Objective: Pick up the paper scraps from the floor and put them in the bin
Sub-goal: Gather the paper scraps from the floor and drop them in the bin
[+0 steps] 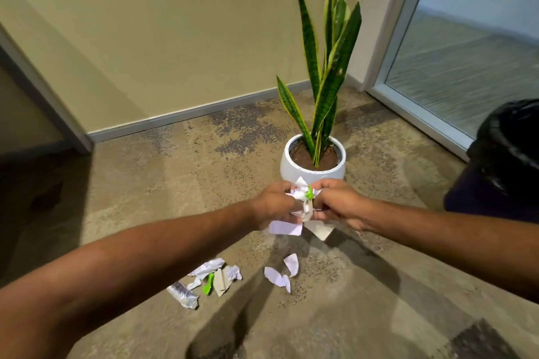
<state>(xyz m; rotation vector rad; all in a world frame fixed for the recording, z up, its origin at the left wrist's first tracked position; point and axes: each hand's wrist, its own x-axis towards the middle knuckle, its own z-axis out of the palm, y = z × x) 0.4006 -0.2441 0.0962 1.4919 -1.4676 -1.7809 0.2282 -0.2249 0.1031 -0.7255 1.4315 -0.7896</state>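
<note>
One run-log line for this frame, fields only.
left hand: grips scrap bundle | right hand: grips same bundle | floor scraps: several lying | bin: right edge

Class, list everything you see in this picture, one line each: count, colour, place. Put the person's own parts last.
bundle of paper scraps: one, white with a green bit, between both hands
loose paper scraps: several, white and tan, on the carpet below the hands
green scrap: one, bright green, among the loose scraps
silvery wrapper: one, silver, leftmost on the carpet
bin: one, black, right edge
plant pot: one, white, beyond the hands
snake plant: one, green with yellow edges, in the pot
carpet: one, tan with dark patches, underfoot
wall: one, beige, behind
glass panel: one, frosted, upper right
left hand: one, grips the bundle
right hand: one, grips the bundle
</note>
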